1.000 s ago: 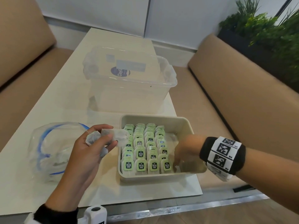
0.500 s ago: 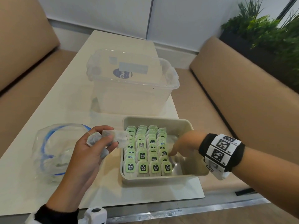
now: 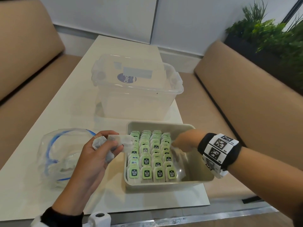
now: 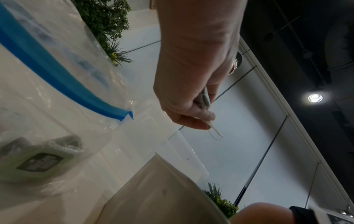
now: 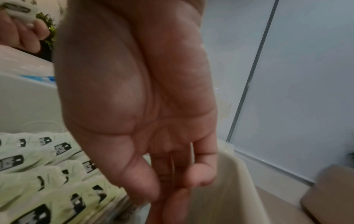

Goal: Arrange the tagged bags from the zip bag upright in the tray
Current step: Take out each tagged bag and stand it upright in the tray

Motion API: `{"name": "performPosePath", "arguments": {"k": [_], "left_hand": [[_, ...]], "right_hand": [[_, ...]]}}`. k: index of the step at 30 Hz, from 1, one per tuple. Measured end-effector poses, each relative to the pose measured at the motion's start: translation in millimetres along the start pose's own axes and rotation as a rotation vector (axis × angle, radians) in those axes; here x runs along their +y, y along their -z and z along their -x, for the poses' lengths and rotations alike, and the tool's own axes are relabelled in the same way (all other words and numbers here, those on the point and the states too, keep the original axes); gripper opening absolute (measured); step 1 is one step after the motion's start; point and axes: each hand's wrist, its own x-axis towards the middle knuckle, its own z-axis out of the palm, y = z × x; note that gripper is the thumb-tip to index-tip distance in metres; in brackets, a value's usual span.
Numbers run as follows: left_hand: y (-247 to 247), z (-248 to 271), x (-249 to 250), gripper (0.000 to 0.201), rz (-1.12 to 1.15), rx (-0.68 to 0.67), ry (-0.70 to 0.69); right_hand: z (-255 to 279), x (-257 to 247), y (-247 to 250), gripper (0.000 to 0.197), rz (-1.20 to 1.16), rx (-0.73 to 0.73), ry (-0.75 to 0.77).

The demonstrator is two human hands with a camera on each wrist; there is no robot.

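The beige tray [image 3: 165,183] stands near the table's front edge. Four rows of tea bags with green tags [image 3: 151,161] stand upright in its left part; its right strip is bare. My left hand [image 3: 111,145] hovers left of the tray and grips several loose tea bags [image 3: 123,141]; a string [image 4: 215,134] hangs from them in the left wrist view. My right hand [image 3: 176,143] reaches into the tray. Its fingers [image 5: 166,178] are nearly straight and touch the rightmost row, holding nothing that I can see. The clear zip bag [image 3: 62,154] with a blue seal lies left, with tagged bags [image 4: 38,165] inside.
A clear plastic storage box [image 3: 136,89] stands just behind the tray. Tan sofas [image 3: 246,104] flank the white table on both sides. Plants [image 3: 270,35] fill the back right corner. A metal strip [image 3: 196,218] runs along the table's front edge.
My right hand has moved from the tray's front right corner toward the back, along the rightmost row. The left hand has kept its grip and barely moved.
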Motion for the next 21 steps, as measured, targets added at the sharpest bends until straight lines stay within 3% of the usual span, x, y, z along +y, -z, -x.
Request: {"name": "performPosePath", "arguments": {"k": [9, 13, 15, 18, 19, 21], "left_hand": [[-1, 1, -1, 0.019, -0.007, 0.007, 0.026], [-2, 1, -1, 0.014, -0.013, -0.004, 0.066], [-5, 1, 0, 0.012, -0.001, -0.014, 0.072], [-12, 1, 1, 0.017, 0.055, -0.047, 0.078], [-16, 1, 1, 0.021, 0.071, -0.061, 0.078], [-22, 2, 1, 0.026, 0.110, -0.087, 0.077]], "right_hand": [[-14, 6, 2, 0.036, -0.019, 0.037, -0.007], [10, 2, 23, 0.033, 0.038, 0.062, -0.003], [34, -1, 44, 0.033, -0.166, 0.250, 0.075], [71, -16, 71, 0.028, -0.866, 0.497, 0.411], [81, -23, 78, 0.031, -0.973, 0.542, 0.490], [89, -34, 84, 0.030, -0.903, 0.661, 0.554]]}}
